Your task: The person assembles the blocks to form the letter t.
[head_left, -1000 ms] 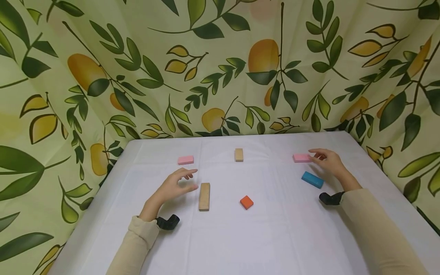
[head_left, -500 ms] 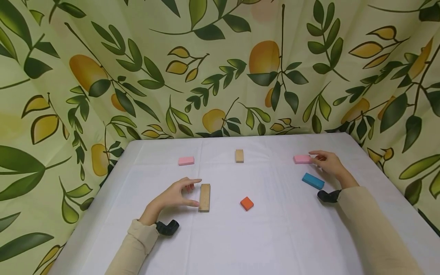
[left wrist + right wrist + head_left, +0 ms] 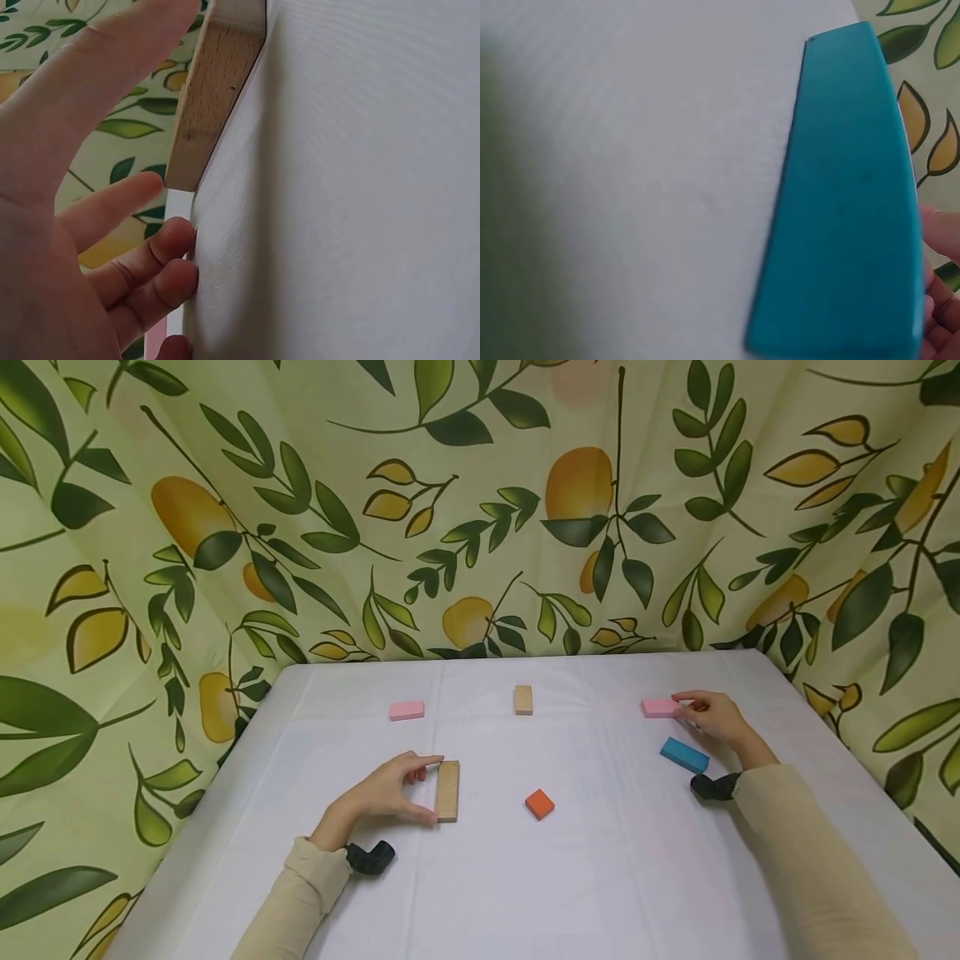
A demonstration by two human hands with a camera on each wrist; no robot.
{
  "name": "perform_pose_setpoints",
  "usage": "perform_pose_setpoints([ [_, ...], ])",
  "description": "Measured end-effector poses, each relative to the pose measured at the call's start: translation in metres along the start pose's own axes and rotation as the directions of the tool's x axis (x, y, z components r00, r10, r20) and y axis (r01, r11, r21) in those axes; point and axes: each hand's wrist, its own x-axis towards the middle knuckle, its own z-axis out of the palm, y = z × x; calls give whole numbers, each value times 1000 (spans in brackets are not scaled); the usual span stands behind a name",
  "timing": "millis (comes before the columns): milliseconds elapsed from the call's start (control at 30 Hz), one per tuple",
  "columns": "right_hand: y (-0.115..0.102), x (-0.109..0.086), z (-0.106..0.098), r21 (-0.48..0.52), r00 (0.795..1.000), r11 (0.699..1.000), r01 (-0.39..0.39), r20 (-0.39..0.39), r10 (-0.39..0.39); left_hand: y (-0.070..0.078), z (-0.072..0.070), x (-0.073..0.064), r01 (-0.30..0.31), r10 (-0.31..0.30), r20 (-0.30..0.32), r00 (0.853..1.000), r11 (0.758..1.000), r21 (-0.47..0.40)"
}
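Observation:
In the head view my left hand [image 3: 388, 789] spreads thumb and index finger along the long wooden block [image 3: 447, 791], their tips at its two left corners. The left wrist view shows the index fingertip [image 3: 154, 184] beside one end of this wooden block [image 3: 214, 82]; the other fingers are bent. Firm contact is hard to tell. At the back right, my right hand [image 3: 716, 717] pinches the right end of a pink block [image 3: 658, 708] between thumb and index finger. A blue block [image 3: 684, 755] lies just in front of that hand and fills much of the right wrist view.
A small orange block [image 3: 539, 804] lies right of the long wooden one. Farther back are another pink block [image 3: 407, 710] and a short wooden block [image 3: 522, 700]. The white-covered table [image 3: 577, 885] ends at a leaf-patterned curtain [image 3: 480, 527].
My left hand has moved toward me and slightly right, bringing its thumb and index finger to the long wooden block. My right hand has stayed almost still at the pink block.

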Motion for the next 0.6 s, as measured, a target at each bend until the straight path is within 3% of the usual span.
perform_pose_setpoints([
  [233, -2, 0, -1, -1, 999, 999, -36, 15, 36, -2, 4, 2, -9, 9, -11, 1000, 998, 61],
  [600, -4, 2, -4, -5, 998, 999, -49, 43, 49, 1, 4, 2, 0, 2, -24, 1000, 998, 67],
])
